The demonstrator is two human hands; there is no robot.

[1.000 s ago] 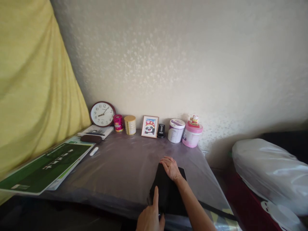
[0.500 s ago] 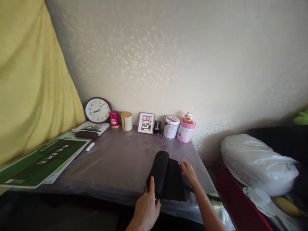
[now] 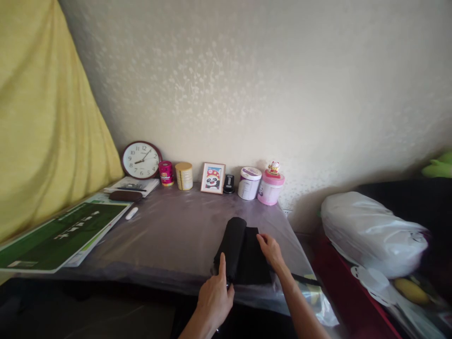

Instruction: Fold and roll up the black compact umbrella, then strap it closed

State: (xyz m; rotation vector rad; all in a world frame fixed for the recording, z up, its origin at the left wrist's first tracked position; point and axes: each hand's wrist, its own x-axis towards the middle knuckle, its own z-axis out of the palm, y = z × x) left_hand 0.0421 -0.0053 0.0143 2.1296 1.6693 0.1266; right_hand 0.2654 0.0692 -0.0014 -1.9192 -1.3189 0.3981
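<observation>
Worktop (image 3: 169, 235): one, grey, film-covered. Front edge lies just beneath the roll's near end; right edge slants past my right wrist. Open room lies left of the roll, as far as the green board (image 3: 67, 230).

Black roll (image 3: 231, 242): one, near the front edge, right of centre. Long axis runs front to back, leaning slightly right; far end points toward the white tub (image 3: 249, 183).

Flap (image 3: 252, 259): black, flat, along the roll's right side.

Left hand (image 3: 213, 299): grip wrapped about the roll's near end, index finger straight along it.

Right hand (image 3: 270, 249): grip pinching the flap's far right corner.
</observation>
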